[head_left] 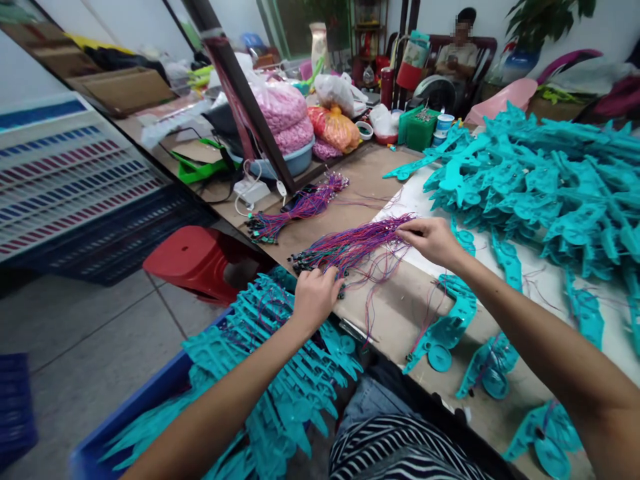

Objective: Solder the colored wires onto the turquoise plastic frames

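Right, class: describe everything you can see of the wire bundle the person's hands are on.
The wire bundle is a loose sheaf of thin red, blue and purple wires lying flat on the brown table, slanting from near left to far right. Small dark parts sit at its near end, where the left hand rests on it. The right hand pinches the far end. Stray strands trail off toward the table's near edge. A second, similar bundle lies beyond it, apart.

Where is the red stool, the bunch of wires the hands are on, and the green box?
red stool (187,257), head view, middle of its seat
wire bundle (350,248), head view, middle strands
green box (419,130), head view, front wall
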Tool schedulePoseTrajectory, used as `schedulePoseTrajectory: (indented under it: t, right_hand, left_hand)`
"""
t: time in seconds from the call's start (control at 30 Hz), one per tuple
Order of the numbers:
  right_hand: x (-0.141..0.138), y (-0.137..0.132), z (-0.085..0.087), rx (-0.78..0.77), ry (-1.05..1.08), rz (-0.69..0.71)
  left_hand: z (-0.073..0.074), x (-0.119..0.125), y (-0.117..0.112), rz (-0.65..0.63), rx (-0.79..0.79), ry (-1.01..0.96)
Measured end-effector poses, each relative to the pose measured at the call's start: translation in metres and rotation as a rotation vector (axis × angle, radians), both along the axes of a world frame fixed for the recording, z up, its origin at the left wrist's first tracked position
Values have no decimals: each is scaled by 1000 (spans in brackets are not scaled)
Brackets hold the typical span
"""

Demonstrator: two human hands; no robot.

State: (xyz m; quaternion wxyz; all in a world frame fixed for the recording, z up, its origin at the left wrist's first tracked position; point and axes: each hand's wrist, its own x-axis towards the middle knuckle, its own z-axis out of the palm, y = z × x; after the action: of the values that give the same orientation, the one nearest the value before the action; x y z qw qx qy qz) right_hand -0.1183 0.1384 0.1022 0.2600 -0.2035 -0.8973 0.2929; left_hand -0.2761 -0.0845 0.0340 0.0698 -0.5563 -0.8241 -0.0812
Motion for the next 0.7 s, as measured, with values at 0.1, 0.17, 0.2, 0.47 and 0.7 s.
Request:
schedulePoseTrajectory:
  t: [0.1, 0.17, 0.2, 0.47, 0.7]
  right_hand:
    - [-1, -4, 1, -5, 12, 19]
    - [0, -6, 2, -5, 18, 24]
    - [2, -5, 2, -4, 25, 20]
    - [23, 3, -7, -47, -46, 82]
    - [16, -9, -6, -115, -42, 120]
  left_hand:
    - [3, 0, 13, 65, -81, 7]
    - [4, -6, 21, 74, -136, -3]
    - [4, -11, 24, 83, -147, -16]
    - [8, -38, 26, 163, -3, 16]
    - [-4, -23, 32, -39, -16, 59]
